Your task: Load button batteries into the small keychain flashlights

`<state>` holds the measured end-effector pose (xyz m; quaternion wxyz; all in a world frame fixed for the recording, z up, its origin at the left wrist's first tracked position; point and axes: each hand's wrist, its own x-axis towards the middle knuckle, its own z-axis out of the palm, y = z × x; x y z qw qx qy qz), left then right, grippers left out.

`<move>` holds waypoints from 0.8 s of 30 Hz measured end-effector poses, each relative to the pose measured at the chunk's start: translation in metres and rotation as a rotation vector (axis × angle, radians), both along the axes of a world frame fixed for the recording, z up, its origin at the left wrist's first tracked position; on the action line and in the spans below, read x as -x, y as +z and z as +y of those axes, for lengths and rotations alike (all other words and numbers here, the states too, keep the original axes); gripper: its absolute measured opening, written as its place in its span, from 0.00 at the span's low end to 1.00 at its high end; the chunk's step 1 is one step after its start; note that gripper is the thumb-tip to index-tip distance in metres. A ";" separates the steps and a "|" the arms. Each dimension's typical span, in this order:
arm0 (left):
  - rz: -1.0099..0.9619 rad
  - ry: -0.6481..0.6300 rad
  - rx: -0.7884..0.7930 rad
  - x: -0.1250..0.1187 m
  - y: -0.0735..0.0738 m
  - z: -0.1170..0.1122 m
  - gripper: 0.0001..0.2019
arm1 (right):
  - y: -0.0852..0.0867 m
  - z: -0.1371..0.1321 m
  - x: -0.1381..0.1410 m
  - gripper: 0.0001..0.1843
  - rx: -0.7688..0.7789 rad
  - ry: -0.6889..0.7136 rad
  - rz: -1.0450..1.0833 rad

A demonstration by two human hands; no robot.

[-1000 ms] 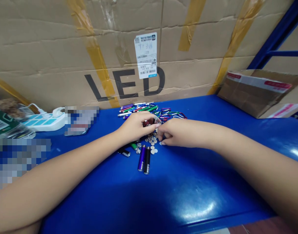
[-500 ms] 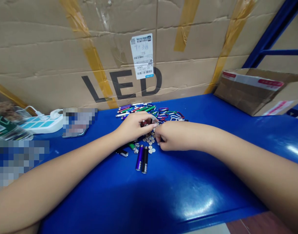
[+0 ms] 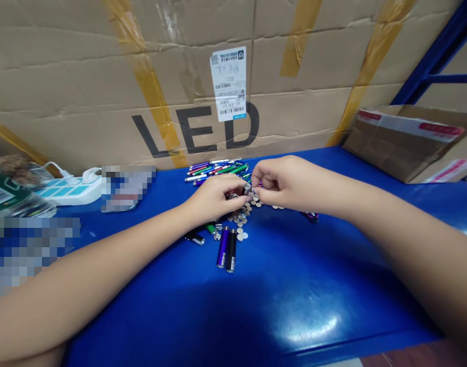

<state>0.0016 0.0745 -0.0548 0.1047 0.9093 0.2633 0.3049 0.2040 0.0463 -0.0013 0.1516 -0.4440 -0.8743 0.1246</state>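
Note:
My left hand (image 3: 217, 198) is curled around a small flashlight tube (image 3: 246, 188); its silvery round end faces up between thumb and forefinger, and the rest is hidden by the fingers. Close against that end, my right hand (image 3: 281, 179) is closed in a pinch, and whatever its fingertips hold is too small to make out. Below the hands lies a loose pile of button cells (image 3: 239, 220). Nearer to me, a purple tube (image 3: 223, 247) and a black tube (image 3: 231, 251) lie side by side. A green tube (image 3: 210, 229) and another black tube (image 3: 196, 238) lie by my left wrist.
Behind my hands is a heap of colored metal tubes (image 3: 208, 171) with clips. A large cardboard box (image 3: 195, 66) marked LED stands at the back of the blue table (image 3: 256, 306). A white power strip (image 3: 71, 191) lies left, an open carton (image 3: 405, 148) right.
My right hand has risen from the button cells and turned, bringing its fingertips to the tube's end in my left hand. The left hand keeps its hold. The view has shifted slightly.

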 end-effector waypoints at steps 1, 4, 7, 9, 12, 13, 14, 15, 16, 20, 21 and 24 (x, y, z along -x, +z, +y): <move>0.004 -0.009 0.004 0.000 0.000 0.000 0.07 | -0.002 0.000 0.001 0.09 0.000 0.003 0.016; 0.022 -0.035 0.014 -0.001 0.001 -0.001 0.08 | -0.005 0.000 0.006 0.08 -0.021 0.000 0.046; 0.038 -0.047 0.016 -0.001 0.002 -0.001 0.07 | -0.005 -0.001 0.008 0.07 -0.049 0.000 0.029; 0.047 -0.050 0.024 -0.001 0.002 -0.002 0.07 | -0.005 -0.001 0.007 0.07 -0.049 0.007 0.015; 0.046 -0.046 0.030 -0.001 0.001 -0.001 0.07 | -0.004 0.000 0.003 0.08 -0.044 0.014 0.016; 0.043 -0.040 0.028 0.000 0.001 -0.001 0.07 | -0.003 0.000 0.002 0.09 -0.047 0.014 0.016; 0.041 -0.032 0.025 0.000 0.000 -0.001 0.07 | -0.002 0.000 0.000 0.10 -0.051 0.016 0.015; 0.040 -0.024 0.022 0.000 0.000 -0.001 0.07 | -0.001 0.000 -0.001 0.11 -0.055 0.019 0.012; 0.039 -0.016 0.019 0.000 -0.001 0.000 0.07 | 0.001 -0.001 -0.002 0.12 -0.055 0.027 0.004; 0.023 -0.008 0.020 0.000 -0.002 0.000 0.07 | 0.003 -0.003 -0.003 0.13 -0.038 0.138 -0.074; 0.017 -0.005 0.021 0.000 -0.002 0.000 0.06 | 0.004 -0.003 -0.003 0.12 -0.040 0.152 -0.082; 0.008 0.017 0.015 0.000 -0.001 0.000 0.07 | 0.002 -0.001 -0.004 0.13 -0.064 0.093 -0.026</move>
